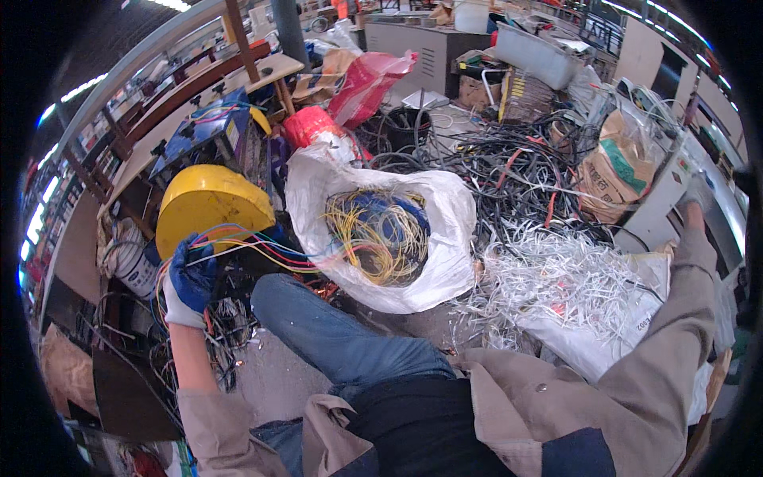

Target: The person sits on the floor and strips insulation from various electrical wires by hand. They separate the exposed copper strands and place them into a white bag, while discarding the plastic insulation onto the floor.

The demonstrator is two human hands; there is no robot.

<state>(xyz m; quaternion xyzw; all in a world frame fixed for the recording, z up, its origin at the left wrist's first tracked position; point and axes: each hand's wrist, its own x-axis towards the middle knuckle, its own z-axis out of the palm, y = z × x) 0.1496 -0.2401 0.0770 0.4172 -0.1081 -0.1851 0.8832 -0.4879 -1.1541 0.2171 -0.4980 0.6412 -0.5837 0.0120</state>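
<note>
My left hand (189,280), in a blue-and-white work glove, is closed around a bundle of coloured electrical wires (298,260). Red, blue, yellow and green strands run from it toward the open white woven sack (380,296). Inside that sack lie yellow wires (358,238) and a blue coil. Far to the right, my right hand (697,191) reaches to a grey metal machine housing (666,195). Its fingers are blurred and partly out of sight. Just beyond my left hand stands a yellow rounded guard (211,208) on a blue machine (199,139).
White stripped insulation (564,278) is heaped at the right, below a pile of black cables (509,171). A brown paper bag (616,171) leans near the grey housing. A white bucket (133,258) stands at the left. Behind the sack are a black bucket (407,129) and a grey cabinet (417,56).
</note>
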